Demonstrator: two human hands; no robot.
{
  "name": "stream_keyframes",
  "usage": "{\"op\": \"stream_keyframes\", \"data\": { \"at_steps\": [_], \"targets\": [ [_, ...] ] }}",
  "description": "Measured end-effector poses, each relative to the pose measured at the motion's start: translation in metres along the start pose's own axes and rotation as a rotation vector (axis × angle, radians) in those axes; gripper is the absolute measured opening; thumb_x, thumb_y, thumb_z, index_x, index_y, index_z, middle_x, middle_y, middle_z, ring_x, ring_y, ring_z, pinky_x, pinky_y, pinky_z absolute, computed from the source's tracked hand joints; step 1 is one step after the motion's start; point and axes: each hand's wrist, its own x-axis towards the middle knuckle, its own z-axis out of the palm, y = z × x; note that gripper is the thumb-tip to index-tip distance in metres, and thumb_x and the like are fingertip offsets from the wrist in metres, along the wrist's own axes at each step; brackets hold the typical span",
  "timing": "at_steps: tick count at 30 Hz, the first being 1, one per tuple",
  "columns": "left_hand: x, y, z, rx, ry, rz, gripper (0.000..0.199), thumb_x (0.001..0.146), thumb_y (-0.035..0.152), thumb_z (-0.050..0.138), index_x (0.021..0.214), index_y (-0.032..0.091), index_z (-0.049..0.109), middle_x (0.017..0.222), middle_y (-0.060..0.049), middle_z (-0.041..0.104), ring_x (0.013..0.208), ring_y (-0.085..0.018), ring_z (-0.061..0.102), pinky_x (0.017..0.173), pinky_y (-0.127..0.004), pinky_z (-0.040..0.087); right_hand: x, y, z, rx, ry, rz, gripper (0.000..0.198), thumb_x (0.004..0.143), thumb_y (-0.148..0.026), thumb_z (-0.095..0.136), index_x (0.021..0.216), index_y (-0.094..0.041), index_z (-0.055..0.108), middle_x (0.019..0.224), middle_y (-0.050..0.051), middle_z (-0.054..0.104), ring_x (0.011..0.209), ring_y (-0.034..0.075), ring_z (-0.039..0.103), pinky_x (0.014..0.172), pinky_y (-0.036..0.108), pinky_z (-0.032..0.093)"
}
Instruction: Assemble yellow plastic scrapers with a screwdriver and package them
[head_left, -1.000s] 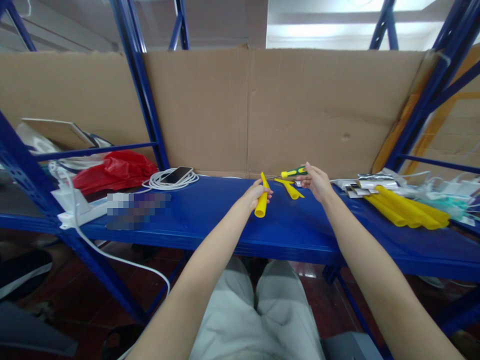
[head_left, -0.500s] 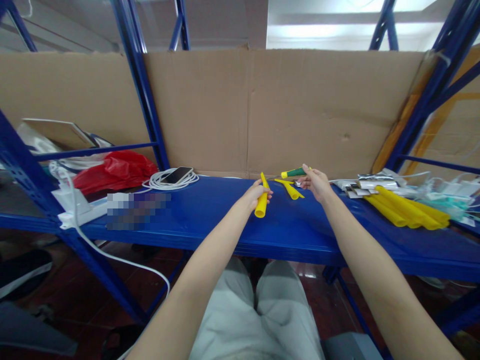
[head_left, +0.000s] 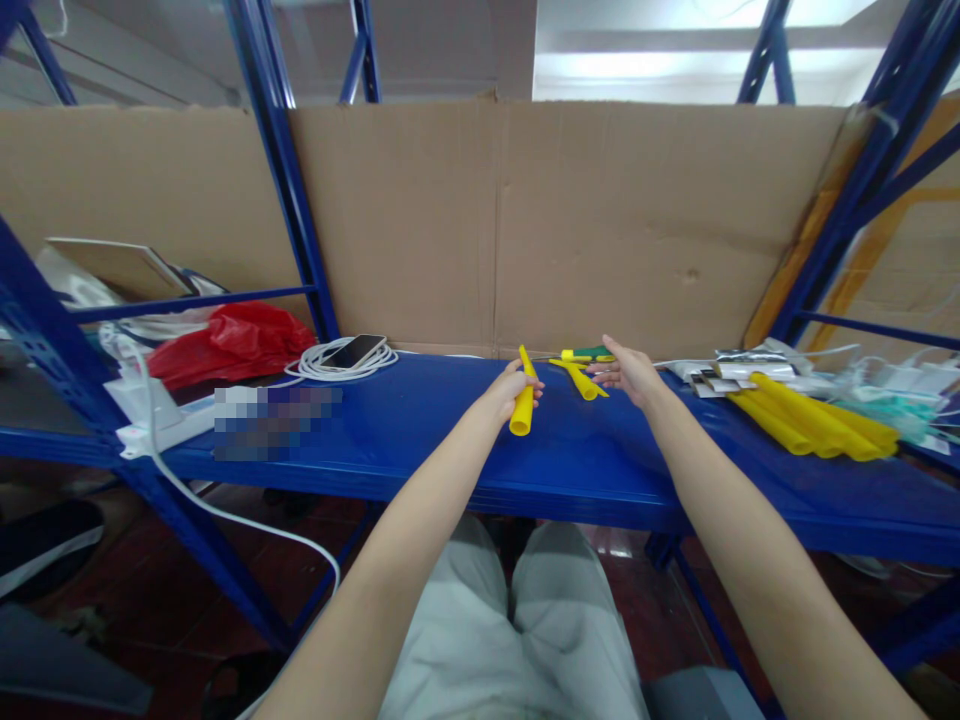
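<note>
My left hand (head_left: pixel 512 390) is closed around a yellow tube (head_left: pixel 523 410), whose round mouth faces toward me and whose far end narrows to a point. Just right of it, a second yellow piece (head_left: pixel 579 380), tubular with a split or forked end, lies on the blue shelf (head_left: pixel 450 420). Behind that piece, a screwdriver with a green and yellow handle (head_left: pixel 589 354) rests near the cardboard. My right hand (head_left: pixel 628 372) is beside the handle's right end, fingers stretched out and apart, with nothing seen in them.
Several yellow tubes (head_left: pixel 814 420) lie at right beside silvery packets (head_left: pixel 754 365) and pale green masks (head_left: pixel 900 405). On the left are a phone (head_left: pixel 358 350) on a coiled white cable (head_left: pixel 319 362) and a red plastic bag (head_left: pixel 232 340). A cardboard panel (head_left: pixel 600 220) closes the back.
My right hand has let go of the screwdriver, which has come down onto the shelf. Its fingers have opened. My left hand keeps the yellow tube in the same place.
</note>
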Motion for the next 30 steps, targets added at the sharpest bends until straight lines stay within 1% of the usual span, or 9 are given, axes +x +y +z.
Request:
{"op": "stream_keyframes", "data": {
  "at_steps": [3, 7, 10, 12, 19, 25, 30],
  "targets": [
    [-0.0007, -0.0001, 0.0003, 0.001, -0.001, 0.000, 0.069, 0.080, -0.003, 0.042, 0.140, 0.025, 0.023, 0.074, -0.002, 0.063, 0.043, -0.007, 0.048, 0.043, -0.018, 0.038, -0.0002, -0.0027, -0.0002, 0.098, -0.032, 0.004, 0.028, 0.086, -0.045, 0.054, 0.082, -0.018, 0.051, 0.059, 0.005, 0.067, 0.041, 0.011, 0.058, 0.040, 0.018, 0.043],
    [-0.0011, 0.0000, 0.0004, -0.002, -0.014, -0.001, 0.068, 0.080, -0.003, 0.042, 0.140, 0.025, 0.024, 0.071, -0.001, 0.061, 0.043, -0.007, 0.048, 0.044, -0.018, 0.038, -0.0005, -0.0055, -0.0010, 0.207, -0.111, -0.018, 0.024, 0.093, -0.037, 0.044, 0.081, -0.018, 0.052, 0.063, 0.003, 0.069, 0.044, 0.010, 0.059, 0.044, 0.018, 0.046],
    [-0.0015, 0.0006, 0.0004, 0.001, -0.007, -0.004, 0.068, 0.080, -0.004, 0.042, 0.140, 0.024, 0.024, 0.069, 0.000, 0.060, 0.043, -0.007, 0.048, 0.043, -0.018, 0.038, -0.0001, -0.0053, -0.0013, 0.226, -0.141, -0.040, 0.021, 0.094, -0.033, 0.043, 0.082, -0.018, 0.053, 0.063, 0.002, 0.069, 0.044, 0.009, 0.060, 0.044, 0.018, 0.046],
    [-0.0017, 0.0008, 0.0005, 0.007, 0.000, -0.007, 0.067, 0.080, -0.004, 0.042, 0.140, 0.023, 0.025, 0.067, 0.001, 0.058, 0.043, -0.007, 0.048, 0.043, -0.017, 0.038, 0.0006, -0.0044, -0.0014, 0.214, -0.138, -0.051, 0.021, 0.093, -0.034, 0.045, 0.081, -0.018, 0.053, 0.059, 0.001, 0.068, 0.042, 0.009, 0.058, 0.043, 0.018, 0.045],
    [-0.0023, 0.0000, 0.0010, 0.019, -0.020, -0.009, 0.069, 0.080, -0.003, 0.044, 0.140, 0.025, 0.024, 0.067, 0.002, 0.059, 0.042, -0.007, 0.048, 0.043, -0.017, 0.038, 0.0000, -0.0043, -0.0012, 0.181, -0.085, -0.050, 0.030, 0.085, -0.048, 0.055, 0.082, -0.018, 0.054, 0.053, 0.000, 0.063, 0.037, 0.009, 0.055, 0.040, 0.017, 0.044],
    [-0.0010, -0.0003, 0.0006, 0.022, -0.018, -0.007, 0.071, 0.078, -0.004, 0.044, 0.140, 0.025, 0.024, 0.072, -0.001, 0.062, 0.044, -0.008, 0.049, 0.045, -0.018, 0.040, -0.0006, -0.0048, 0.0002, 0.137, -0.042, -0.014, 0.030, 0.086, -0.047, 0.054, 0.081, -0.018, 0.056, 0.052, 0.001, 0.063, 0.038, 0.009, 0.055, 0.040, 0.018, 0.044],
    [0.0009, -0.0012, -0.0001, 0.023, -0.019, -0.006, 0.072, 0.079, -0.003, 0.044, 0.141, 0.026, 0.022, 0.078, -0.003, 0.065, 0.044, -0.007, 0.049, 0.045, -0.018, 0.040, 0.0014, -0.0035, -0.0004, 0.122, -0.040, -0.009, 0.028, 0.088, -0.045, 0.052, 0.081, -0.018, 0.054, 0.057, 0.002, 0.066, 0.041, 0.010, 0.057, 0.043, 0.018, 0.044]
  ]
}}
